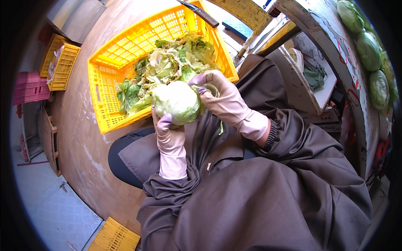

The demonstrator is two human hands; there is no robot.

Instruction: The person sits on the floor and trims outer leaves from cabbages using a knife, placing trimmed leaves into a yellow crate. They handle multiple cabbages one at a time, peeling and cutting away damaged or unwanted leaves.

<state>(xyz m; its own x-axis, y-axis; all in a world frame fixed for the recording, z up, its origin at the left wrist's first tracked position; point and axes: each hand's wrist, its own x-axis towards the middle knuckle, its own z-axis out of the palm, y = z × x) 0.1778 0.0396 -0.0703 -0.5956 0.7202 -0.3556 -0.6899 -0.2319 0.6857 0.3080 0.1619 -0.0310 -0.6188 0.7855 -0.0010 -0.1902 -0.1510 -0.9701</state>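
A pale green head of iceberg lettuce [177, 102] rests in my gloved left hand [169, 135], the thumb lying along its lower side. At the lettuce's right side my gloved right hand [221, 100] pinches a curled outer leaf [214, 89]; whether that leaf is still joined to the head cannot be made out. Just beyond both hands, a yellow plastic crate [102, 117] holds a heap of loose, partly browned lettuce leaves [166, 62]. A knife with a wooden handle [205, 17] lies across the crate's far right rim.
Several lettuce heads [368, 51] line a worn white tabletop [333, 40] on my right. Beneath it, a shelf [317, 91] carries a dark green cloth or bag [314, 75]. Yellow crates [64, 67] and a pink crate [29, 86] stand at left. Another yellow crate [114, 235] is at bottom left.
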